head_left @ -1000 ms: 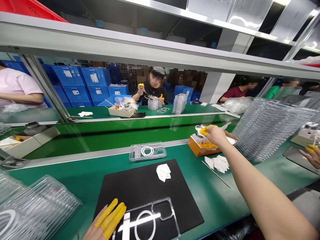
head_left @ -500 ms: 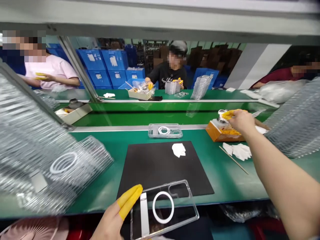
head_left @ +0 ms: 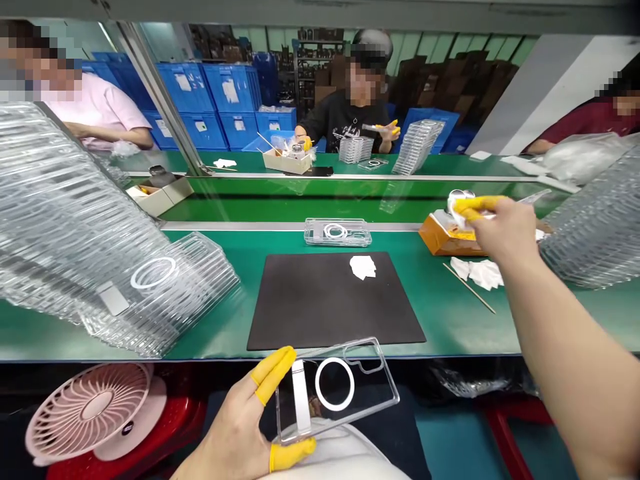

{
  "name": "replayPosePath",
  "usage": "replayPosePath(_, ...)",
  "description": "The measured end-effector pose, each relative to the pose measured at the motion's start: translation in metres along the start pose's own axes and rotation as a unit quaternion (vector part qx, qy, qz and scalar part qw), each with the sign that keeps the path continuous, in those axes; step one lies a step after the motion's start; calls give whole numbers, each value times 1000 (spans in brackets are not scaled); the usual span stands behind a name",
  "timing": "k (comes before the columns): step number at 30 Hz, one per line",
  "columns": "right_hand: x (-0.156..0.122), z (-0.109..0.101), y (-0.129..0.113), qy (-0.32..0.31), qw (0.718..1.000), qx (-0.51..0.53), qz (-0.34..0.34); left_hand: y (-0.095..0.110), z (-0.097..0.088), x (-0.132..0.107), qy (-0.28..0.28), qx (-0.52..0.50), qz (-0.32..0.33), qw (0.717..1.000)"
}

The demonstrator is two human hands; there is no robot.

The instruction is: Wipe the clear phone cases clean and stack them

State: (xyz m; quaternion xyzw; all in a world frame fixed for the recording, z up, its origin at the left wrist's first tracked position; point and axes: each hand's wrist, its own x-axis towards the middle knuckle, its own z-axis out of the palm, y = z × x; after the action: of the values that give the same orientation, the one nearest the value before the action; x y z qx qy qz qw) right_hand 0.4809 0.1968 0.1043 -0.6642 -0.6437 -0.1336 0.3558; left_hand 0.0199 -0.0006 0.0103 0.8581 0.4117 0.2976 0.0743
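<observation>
— Two hands logged. Grip state?

— Left hand (head_left: 235, 427) clenches a clear plastic phone case (head_left: 335, 393), white-ringed, just past the green bench (head_left: 450, 333) edge. Right hand (head_left: 500, 230) pinches a small whitish item (head_left: 461, 207) above an orange cardboard box (head_left: 440, 237).

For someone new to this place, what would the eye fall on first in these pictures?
First comes the clear phone case with a white ring, held at the bottom of the view by the left hand, whose fingers wear yellow cots. At the upper right, the right hand is over an orange box. Large stacks of clear cases stand out at the left of the green bench, beside a black mat.
</observation>
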Motion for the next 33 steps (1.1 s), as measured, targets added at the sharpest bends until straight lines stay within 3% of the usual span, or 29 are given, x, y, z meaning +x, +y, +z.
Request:
replayPosePath(3, -79, -12, -55, -36, 997, 72, -21, 2, 3, 2, 14, 1, -1, 1000)
replayPosePath(6, -156, -10, -124, -86, 971, 195, -106, 5, 4, 7, 20, 0, 5, 1000)
replayPosePath(9, -202, -6, -182, -97, 945, 237, -203, 7, 4, 12, 28, 5, 15, 999)
replayPosePath(11, -218, -9, -199, -114, 928, 254, -247, 7, 6, 12, 32, 9, 14, 999)
replayPosePath(14, -229, -16, -191, -132, 908, 263, -299, 6, 9, 9, 36, 15, 7, 999)
replayPosePath(17, -231, -17, -179, -90, 943, 196, -254, 6, 10, 8, 30, 18, 13, 999)
replayPosePath(19, -230, -14, -185, -72, 956, 186, -214, 6, 9, 9, 27, 23, 21, 999)
replayPosePath(22, -231, -12, -197, -101, 930, 252, -246, 7, 7, 12, 33, 31, 18, 999)
replayPosePath(25, -241, -15, -176, -97, 936, 237, -241, 7, 8, 11, 29, 26, 16, 999)
replayPosePath(29, -265, -21, -107, -60, 979, 168, -95, 1, 14, 4, 22, 1, 0, 1000)
replayPosePath(31, -275, -22, -84, -31, 978, 207, 19, -1, 15, -2, 24, -25, -17, 999)
replayPosePath(33, -279, -24, -76, 17, 956, 257, 139, 1, 12, -6, 9, -83, -72, 994)
